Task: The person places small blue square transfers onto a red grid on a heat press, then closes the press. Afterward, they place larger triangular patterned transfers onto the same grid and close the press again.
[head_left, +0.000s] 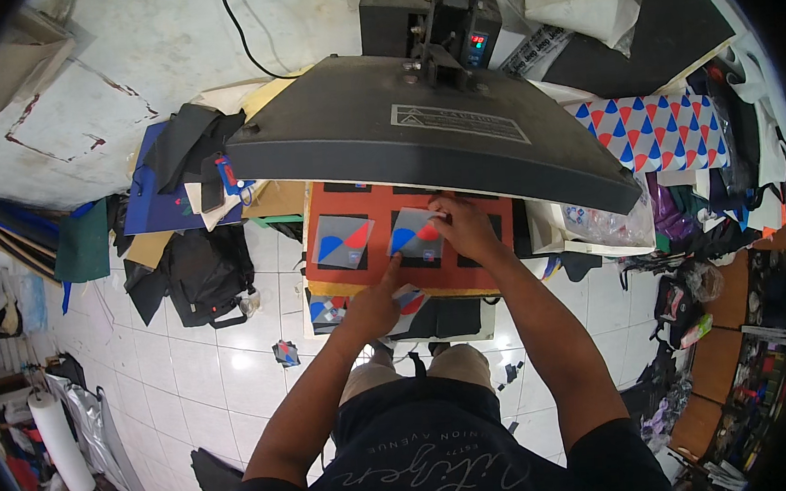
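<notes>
On the red-brown pad (367, 203) of a heat press lie several black pieces. Grey printed sheets with blue and red shapes lie over two of them. My right hand (464, 229) pinches the right edge of the middle printed sheet (413, 235). The index finger of my left hand (375, 311) is stretched out and touches the same sheet near its lower left corner. Another printed sheet (344, 240) lies on the black piece to the left, touched by neither hand. The press's dark upper plate (374, 118) is raised and tilted above the pad's far part, hiding some of it.
Printed scraps (329, 311) and black pieces (454, 316) lie on a ledge below the pad's near edge. A black backpack (202, 277) is on the tiled floor at left. A patterned sheet (652, 133) and a box with clear plastic (595, 227) are at right.
</notes>
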Tool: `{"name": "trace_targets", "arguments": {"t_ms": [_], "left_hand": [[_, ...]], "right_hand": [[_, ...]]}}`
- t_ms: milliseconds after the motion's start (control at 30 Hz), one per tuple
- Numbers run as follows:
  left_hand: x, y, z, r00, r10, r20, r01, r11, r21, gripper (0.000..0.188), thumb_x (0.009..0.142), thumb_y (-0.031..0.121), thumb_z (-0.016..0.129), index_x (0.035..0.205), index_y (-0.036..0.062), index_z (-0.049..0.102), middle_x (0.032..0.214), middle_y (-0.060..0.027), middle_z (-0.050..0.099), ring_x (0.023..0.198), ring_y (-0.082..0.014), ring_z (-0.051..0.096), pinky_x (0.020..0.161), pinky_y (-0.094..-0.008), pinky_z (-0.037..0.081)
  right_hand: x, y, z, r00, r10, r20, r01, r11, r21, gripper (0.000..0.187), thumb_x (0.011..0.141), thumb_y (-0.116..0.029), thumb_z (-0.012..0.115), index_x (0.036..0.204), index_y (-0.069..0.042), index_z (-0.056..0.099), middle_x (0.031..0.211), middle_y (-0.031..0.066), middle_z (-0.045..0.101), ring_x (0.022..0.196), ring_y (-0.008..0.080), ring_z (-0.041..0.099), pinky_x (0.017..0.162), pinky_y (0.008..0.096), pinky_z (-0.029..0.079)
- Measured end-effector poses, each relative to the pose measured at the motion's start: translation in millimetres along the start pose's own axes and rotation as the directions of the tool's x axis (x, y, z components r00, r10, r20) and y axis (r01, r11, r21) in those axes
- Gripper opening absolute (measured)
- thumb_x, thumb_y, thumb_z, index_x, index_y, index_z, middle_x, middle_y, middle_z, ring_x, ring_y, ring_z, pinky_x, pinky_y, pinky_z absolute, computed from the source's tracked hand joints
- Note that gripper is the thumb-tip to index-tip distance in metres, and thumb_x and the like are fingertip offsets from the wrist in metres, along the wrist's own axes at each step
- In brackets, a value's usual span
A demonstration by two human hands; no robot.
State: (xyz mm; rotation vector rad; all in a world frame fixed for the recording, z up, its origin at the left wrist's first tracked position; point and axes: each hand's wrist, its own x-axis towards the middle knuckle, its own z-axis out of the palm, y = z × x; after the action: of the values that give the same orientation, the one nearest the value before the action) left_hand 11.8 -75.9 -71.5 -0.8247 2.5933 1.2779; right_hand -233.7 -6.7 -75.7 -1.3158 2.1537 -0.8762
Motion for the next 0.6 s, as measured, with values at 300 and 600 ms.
{"name": "trace_targets", "arguments": {"t_ms": [300,600], "left_hand": [[1.4,-1.9,0.4,0.999,-0.039,0.012,0.039,0.999,-0.018,0.090,0.080,0.005,0.056,0.159,0.0131,0.015,0.091,-0.0330,0.067,0.084,-0.0522,0.066,0.076,-0.0586,0.050],[1.2,15.0,-14.5,0.977,-0.160,0.141,0.163,0.987,-0.012,0.088,0.082,0.001,0.055,0.159,0.0141,0.014,0.127,-0.0310,0.060,0.112,-0.0491,0.061,0.095,-0.0523,0.049]], "right_hand": [[-11.0,5.9,-23.4,0.991,-0.120,-0.065,0.094,0.944,-0.315,0.023,0.088,-0.015,0.067,0.110,-0.009,0.067,0.101,0.0099,0.068,0.096,0.0299,0.069,0.080,0.0438,0.055],[-52.8,4.5,-9.3,0.951,-0.302,-0.070,0.216,0.807,-0.549,0.026,0.085,-0.021,0.070,0.111,-0.019,0.073,0.104,0.0024,0.056,0.102,0.0234,0.057,0.086,0.0422,0.049]]}}
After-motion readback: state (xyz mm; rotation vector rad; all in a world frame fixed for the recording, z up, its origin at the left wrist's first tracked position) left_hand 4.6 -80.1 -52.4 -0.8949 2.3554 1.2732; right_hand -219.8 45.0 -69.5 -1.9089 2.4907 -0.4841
